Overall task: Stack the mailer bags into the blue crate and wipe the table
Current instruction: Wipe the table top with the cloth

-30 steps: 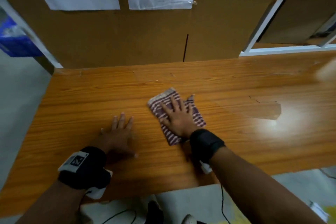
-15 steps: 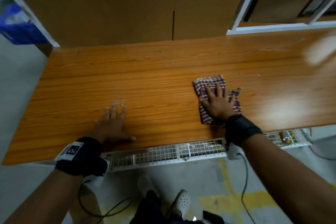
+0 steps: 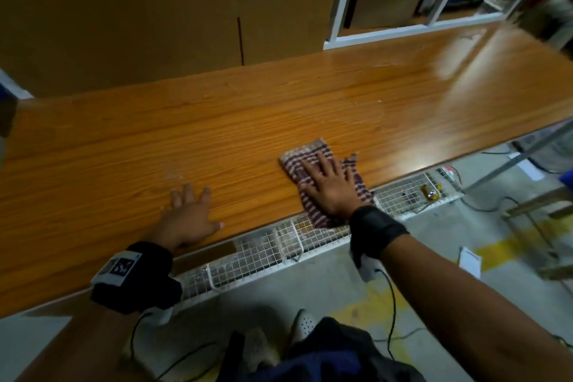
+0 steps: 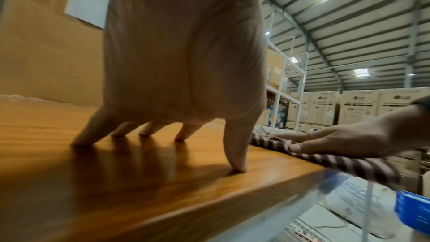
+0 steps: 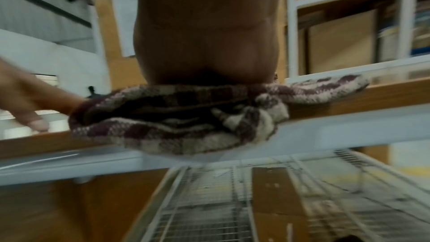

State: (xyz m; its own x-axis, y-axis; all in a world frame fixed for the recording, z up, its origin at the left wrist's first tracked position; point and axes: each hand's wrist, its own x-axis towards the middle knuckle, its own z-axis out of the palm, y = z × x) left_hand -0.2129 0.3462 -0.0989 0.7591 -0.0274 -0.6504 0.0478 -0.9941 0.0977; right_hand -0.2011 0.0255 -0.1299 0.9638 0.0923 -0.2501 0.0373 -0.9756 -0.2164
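Note:
My right hand [image 3: 330, 187] lies flat, fingers spread, on a maroon-and-white striped cloth [image 3: 310, 155] on the wooden table [image 3: 248, 121]. The cloth's near end hangs over the table's front edge [image 5: 186, 132]. About a hand's width to the left, my left hand [image 3: 189, 211] presses flat on the bare wood with its fingers [image 4: 235, 154] spread and holding nothing. A blue plastic corner [image 4: 414, 211], possibly the crate, shows below the table edge in the left wrist view. No mailer bags are in view.
A brown cardboard wall [image 3: 155, 34] with white papers backs the table. White shelving [image 3: 387, 31] stands at the back right. A white wire tray [image 3: 279, 254] hangs under the front edge. Cables and stacked boxes [image 4: 358, 106] lie beyond.
My right hand has slid the cloth rightward along the table and toward the front edge, where it now overhangs. The left hand has stayed flat on the wood.

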